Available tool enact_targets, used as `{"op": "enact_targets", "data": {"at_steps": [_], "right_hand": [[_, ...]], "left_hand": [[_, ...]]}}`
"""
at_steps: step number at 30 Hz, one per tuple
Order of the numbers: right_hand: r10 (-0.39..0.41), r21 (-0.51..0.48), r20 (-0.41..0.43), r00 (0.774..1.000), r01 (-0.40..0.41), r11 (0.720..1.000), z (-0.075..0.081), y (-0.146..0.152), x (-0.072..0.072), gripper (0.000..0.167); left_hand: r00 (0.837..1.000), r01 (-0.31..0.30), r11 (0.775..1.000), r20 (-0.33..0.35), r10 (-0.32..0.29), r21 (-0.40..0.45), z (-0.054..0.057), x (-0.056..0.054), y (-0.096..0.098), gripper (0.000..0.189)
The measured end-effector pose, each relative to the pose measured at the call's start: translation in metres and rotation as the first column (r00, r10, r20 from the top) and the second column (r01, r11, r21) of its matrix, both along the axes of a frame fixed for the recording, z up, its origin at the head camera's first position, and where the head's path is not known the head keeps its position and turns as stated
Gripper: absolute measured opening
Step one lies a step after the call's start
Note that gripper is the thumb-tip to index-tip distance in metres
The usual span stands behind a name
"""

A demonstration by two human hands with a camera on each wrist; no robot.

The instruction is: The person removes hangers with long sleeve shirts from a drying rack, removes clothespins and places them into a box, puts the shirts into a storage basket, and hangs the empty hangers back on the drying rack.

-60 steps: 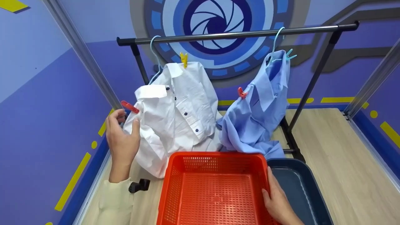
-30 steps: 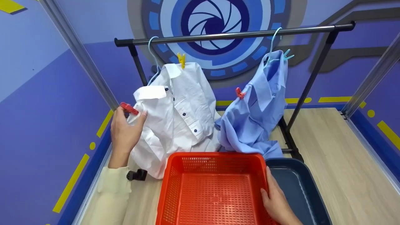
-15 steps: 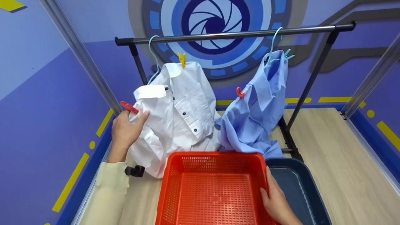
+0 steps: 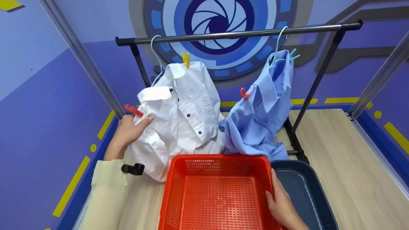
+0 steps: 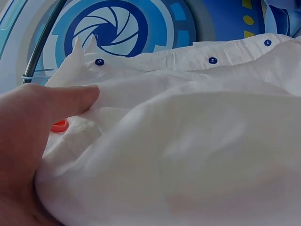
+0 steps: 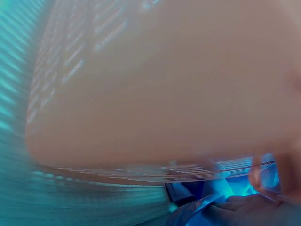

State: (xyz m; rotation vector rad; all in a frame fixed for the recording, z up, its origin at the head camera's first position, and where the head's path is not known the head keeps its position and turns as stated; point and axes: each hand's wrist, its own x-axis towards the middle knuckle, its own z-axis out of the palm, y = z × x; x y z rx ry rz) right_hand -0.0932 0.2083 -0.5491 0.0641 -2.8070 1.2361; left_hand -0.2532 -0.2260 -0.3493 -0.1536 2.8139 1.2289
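In the head view my left hand (image 4: 129,129) holds the white shirt (image 4: 199,91) at its near shoulder, just below a red clothespin (image 4: 133,110). The left wrist view has the thumb (image 5: 75,101) lying across the white fabric (image 5: 188,132); the other fingers are hidden behind it. A yellow clothespin (image 4: 185,60) clips the shirt's far shoulder, and a pale blue hanger (image 4: 153,48) carries it. My right hand (image 4: 284,204) grips the right wall of the red mesh basket (image 4: 220,157), thumb inside, fingers outside. No laundry lies in that basket.
A black clothes rail (image 4: 223,35) spans the back. From it a blue shirt (image 4: 263,105) hangs on another hanger, with a red clothespin (image 4: 244,94) and a light blue clothespin (image 4: 294,54). A dark tray (image 4: 298,182) lies right of the basket on the wooden surface (image 4: 361,166).
My left hand has moved right and slightly inward onto the white shirt, its thumb now over the cloth below the red clothespin. The right hand and basket have stayed in place.
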Motion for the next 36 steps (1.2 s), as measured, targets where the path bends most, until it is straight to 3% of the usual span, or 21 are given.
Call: {"op": "enact_targets", "data": {"at_steps": [5,14,36], "right_hand": [[-0.01,0.011,-0.022,1.0,0.01,1.0,0.0,-0.001,0.0,0.076],[-0.01,-0.004,-0.022,1.0,0.01,1.0,-0.001,0.0,0.0,0.074],[-0.011,0.002,-0.045,0.999,0.011,1.0,-0.002,-0.001,0.001,0.076]], "left_hand": [[1.0,0.017,1.0,-0.006,-0.017,0.008,-0.001,-0.002,0.001,0.06],[0.992,0.088,0.996,-0.093,-0.086,0.015,-0.007,-0.003,0.003,0.039],[0.987,0.114,0.98,-0.127,-0.093,0.166,-0.012,-0.003,0.001,0.038]]}}
